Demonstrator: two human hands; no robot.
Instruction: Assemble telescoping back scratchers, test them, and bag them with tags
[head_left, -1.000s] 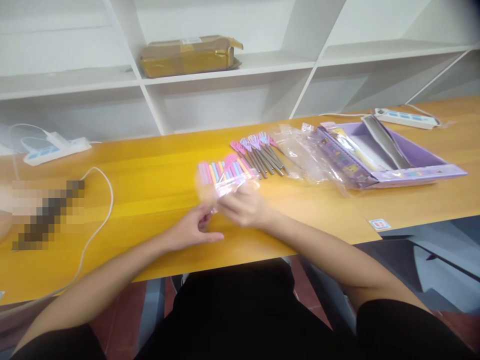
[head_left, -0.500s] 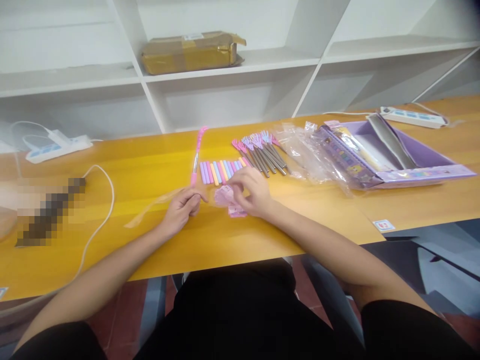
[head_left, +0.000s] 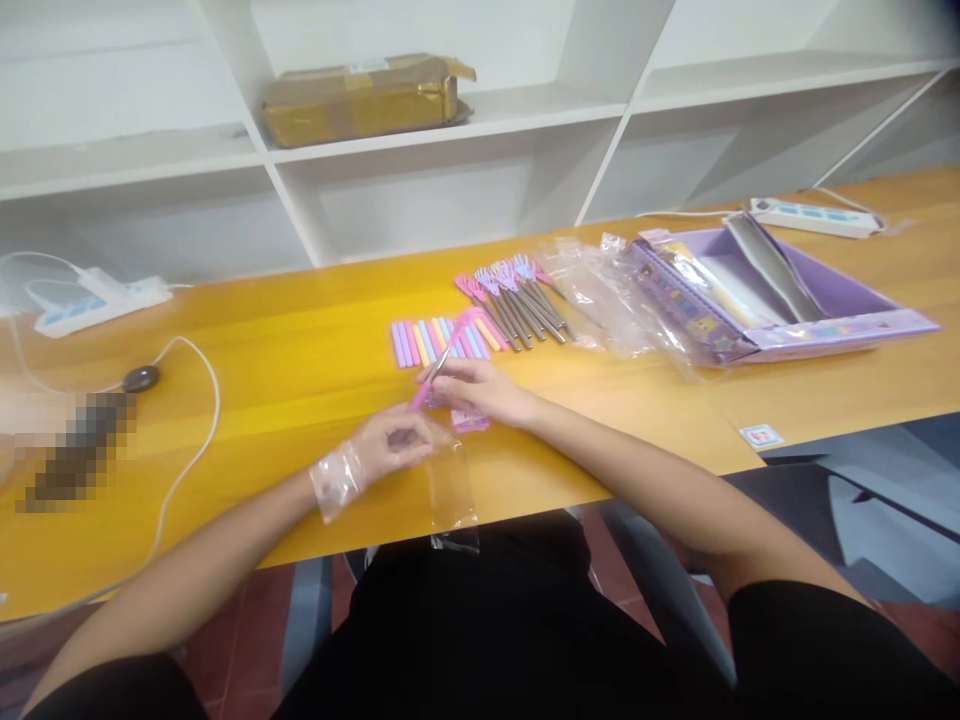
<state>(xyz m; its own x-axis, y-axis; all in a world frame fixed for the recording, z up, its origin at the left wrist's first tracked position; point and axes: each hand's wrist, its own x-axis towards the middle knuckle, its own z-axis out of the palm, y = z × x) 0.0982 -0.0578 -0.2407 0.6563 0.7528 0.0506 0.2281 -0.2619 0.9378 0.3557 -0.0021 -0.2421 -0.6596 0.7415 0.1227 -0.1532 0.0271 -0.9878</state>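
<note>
A pink back scratcher (head_left: 441, 366) with a metal shaft slants over a row of pastel sticks (head_left: 420, 345). The fingers of my right hand (head_left: 484, 392) are closed on its shaft, and its pink handle end points toward my left hand (head_left: 394, 440). My left hand is curled, thumb and fingers meeting on a clear plastic sleeve (head_left: 453, 485) that hangs toward the table edge. More clear plastic lies across my left wrist. Under my right hand is a pink printed card or packet (head_left: 469, 420), partly hidden. Several metal-shafted back scratchers (head_left: 525, 305) lie fanned beyond the sticks.
Clear plastic bags (head_left: 600, 295) lie beside a purple open box (head_left: 840, 335) on the right. Power strips (head_left: 817, 216) sit at the back, and a white cable (head_left: 214, 400) loops at left. A taped carton (head_left: 364, 105) rests on the white shelf.
The back scratcher has swung from upright by my left hand to a slant toward the right, now in my right fingers. My left hand has moved nearer me with the clear plastic.
</note>
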